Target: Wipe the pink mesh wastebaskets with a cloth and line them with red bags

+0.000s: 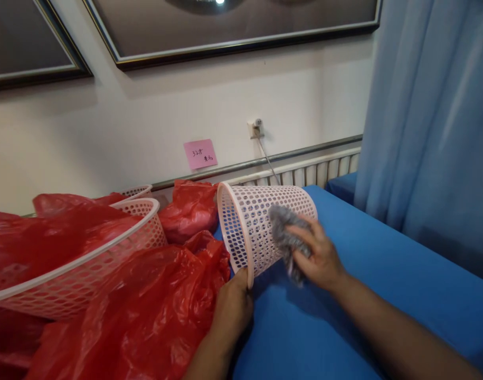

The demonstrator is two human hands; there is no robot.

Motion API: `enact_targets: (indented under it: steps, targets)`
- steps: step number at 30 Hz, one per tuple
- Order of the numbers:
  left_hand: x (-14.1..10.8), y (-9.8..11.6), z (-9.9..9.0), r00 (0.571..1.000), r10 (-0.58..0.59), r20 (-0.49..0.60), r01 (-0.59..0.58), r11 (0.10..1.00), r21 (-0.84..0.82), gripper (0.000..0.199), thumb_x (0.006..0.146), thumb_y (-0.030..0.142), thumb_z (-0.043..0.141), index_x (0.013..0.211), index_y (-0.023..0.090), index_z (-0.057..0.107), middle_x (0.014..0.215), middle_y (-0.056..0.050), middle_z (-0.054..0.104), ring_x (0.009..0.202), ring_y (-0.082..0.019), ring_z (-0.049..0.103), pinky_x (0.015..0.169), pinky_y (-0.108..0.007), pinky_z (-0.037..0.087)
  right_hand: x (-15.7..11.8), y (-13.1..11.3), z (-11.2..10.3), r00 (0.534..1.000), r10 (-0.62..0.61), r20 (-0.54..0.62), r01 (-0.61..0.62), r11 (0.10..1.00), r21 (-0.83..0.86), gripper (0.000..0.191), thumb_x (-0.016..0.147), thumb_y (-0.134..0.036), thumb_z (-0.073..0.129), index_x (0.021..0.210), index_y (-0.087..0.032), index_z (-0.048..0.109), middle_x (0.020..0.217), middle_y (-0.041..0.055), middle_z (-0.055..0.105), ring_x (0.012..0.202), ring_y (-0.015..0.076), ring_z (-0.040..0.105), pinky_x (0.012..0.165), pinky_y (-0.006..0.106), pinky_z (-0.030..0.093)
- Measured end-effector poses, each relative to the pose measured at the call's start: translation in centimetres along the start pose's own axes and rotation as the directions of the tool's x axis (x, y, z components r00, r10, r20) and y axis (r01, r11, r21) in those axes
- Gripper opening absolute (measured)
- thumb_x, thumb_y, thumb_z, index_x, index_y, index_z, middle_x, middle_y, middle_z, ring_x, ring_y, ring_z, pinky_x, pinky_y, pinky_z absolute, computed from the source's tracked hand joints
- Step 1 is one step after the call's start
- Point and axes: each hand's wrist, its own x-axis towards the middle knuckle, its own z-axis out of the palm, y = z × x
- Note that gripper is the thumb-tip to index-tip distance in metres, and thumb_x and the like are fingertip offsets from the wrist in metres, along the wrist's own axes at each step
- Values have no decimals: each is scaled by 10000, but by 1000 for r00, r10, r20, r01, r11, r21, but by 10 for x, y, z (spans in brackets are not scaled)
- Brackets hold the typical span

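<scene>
A pale pink perforated basket (261, 221) lies tipped on its side over the blue surface (368, 232), its open mouth facing left. My left hand (235, 301) is closed on the near, lower part of its rim. Against the basket's side, my right hand (318, 256) presses a grey cloth (284, 227), with the fingers bent over it. The cloth's lower end hangs below the fingers. Just left of the basket's mouth are crumpled red plastic bags (193, 211).
Another pink basket (146, 232) holding red plastic stands at the left, with a further basket rim behind. A radiator (336, 166), a socket with a cable (257, 129) and a pink note (200, 154) line the wall. A blue curtain (431, 121) hangs at the right.
</scene>
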Motion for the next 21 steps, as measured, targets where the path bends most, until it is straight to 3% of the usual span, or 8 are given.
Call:
enact_targets:
  steps: [3,5,6,8,10,12,16,21]
  targets:
    - [3,-2,-4,1000,12,7,-12,998,57,385,895,98,477,1111,271,745,1124,-52,783,1034,-262,727,872,-356,543,17,48,-14,894,350,-281,-394,911,-118,451,787,-295,603,1226,-266,701,1368,91,531,1269,306,565,1137,512,437]
    - [4,-4,-4,1000,22,2,-22,997,70,369,898,111,487,1094,279,752,1123,-46,780,1025,-263,726,858,-351,537,25,67,-22,804,475,-357,-540,835,-104,473,768,-352,610,1219,-251,710,1320,98,559,1238,319,581,1147,533,415]
    - [4,-5,-4,1000,24,0,-24,997,68,361,892,110,495,1080,278,755,1106,-46,782,1019,-264,725,852,-348,535,26,69,-24,793,490,-362,-553,828,-93,479,767,-360,608,1222,-246,708,1320,101,565,1242,322,581,1151,536,409]
    - [4,-6,-2,1000,19,-9,-19,998,62,350,878,97,507,1052,270,757,1060,-49,786,1011,-264,721,852,-343,533,23,58,-21,857,413,-309,-457,886,-83,472,789,-335,601,1243,-243,693,1368,106,554,1280,317,566,1155,527,410]
    - [3,-7,2,1000,13,-11,-12,998,62,346,864,79,516,1042,261,750,1040,-50,785,1016,-258,717,866,-338,532,15,30,-13,962,211,-173,-224,972,-63,478,816,-260,591,1289,-251,660,1443,106,517,1340,300,531,1155,506,419]
    - [3,-8,6,1000,12,11,-13,997,82,326,866,79,520,1045,243,737,1057,-62,780,1022,-255,717,888,-344,529,4,-2,-5,999,-46,16,46,999,12,535,814,-180,582,1342,-261,615,1498,105,473,1379,285,501,1139,482,442]
    - [2,-9,11,998,13,63,-17,998,65,241,896,154,537,1062,201,706,1098,-102,770,995,-271,726,887,-374,539,-9,-44,2,910,-346,230,300,930,213,609,766,-139,588,1364,-254,572,1485,120,473,1299,279,561,1042,453,525]
    - [-3,-5,7,987,79,-137,-118,946,-303,374,827,259,645,1191,174,648,1134,-104,756,973,-250,724,881,-350,577,-1,-49,-5,856,-348,382,256,928,271,603,703,-111,575,1288,-254,615,1424,102,536,1207,259,612,1004,433,543]
